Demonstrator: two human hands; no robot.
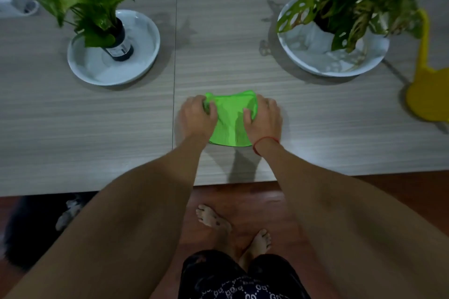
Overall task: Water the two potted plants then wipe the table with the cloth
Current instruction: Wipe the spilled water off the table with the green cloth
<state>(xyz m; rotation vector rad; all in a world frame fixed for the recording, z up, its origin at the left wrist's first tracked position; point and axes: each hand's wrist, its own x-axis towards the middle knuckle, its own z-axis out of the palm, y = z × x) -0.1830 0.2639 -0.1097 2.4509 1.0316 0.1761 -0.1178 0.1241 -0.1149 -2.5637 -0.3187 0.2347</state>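
Both hands on the green cloth (229, 124) near the tabletop's (97, 128) front edge — left hand (198, 118) bunches its left side, right hand (263, 120) pinches the right. Left plant (97, 7) and right plant (359, 0) sit in white bowls toward the back edge — yellow can (427, 94) at the right edge.

Cloth (229, 120) on desk (85, 124), near front edge, under both hands. Behind, left: plant in bowl (114, 47). Behind, right: second plant in bowl (332, 36); watering can (427, 90) far right.
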